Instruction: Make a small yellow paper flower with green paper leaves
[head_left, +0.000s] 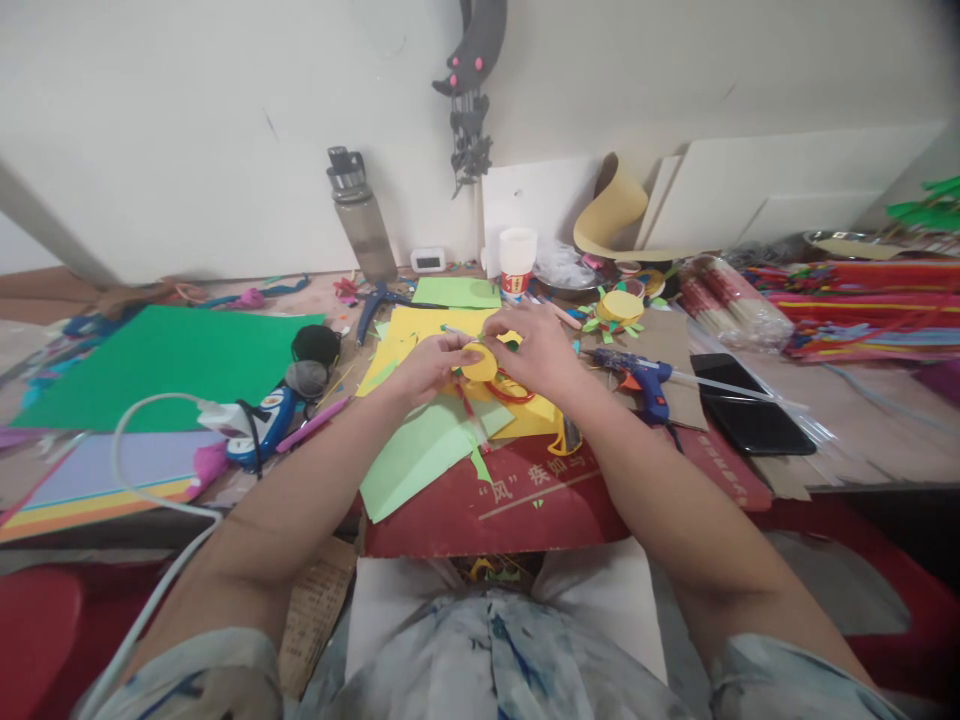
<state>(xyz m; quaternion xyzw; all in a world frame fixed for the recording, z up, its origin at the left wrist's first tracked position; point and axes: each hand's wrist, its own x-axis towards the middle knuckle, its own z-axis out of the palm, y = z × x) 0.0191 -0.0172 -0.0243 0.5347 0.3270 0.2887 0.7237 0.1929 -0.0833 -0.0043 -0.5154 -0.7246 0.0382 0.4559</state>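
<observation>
My left hand is closed on a round yellow paper disc, gripping its left edge between thumb and fingers. My right hand meets it from the other side, fingertips pinched together at the disc's upper edge; what they pinch is too small to make out. Both hands are above yellow paper sheets. Below the disc lie a red ring and a light green sheet. A small yellow-handled tool shows beside my right wrist.
A blue glue gun and a black phone lie to the right. At the back stand a bottle and a paper cup. A green sheet and white cable are on the left. A red board reaches the table's front edge.
</observation>
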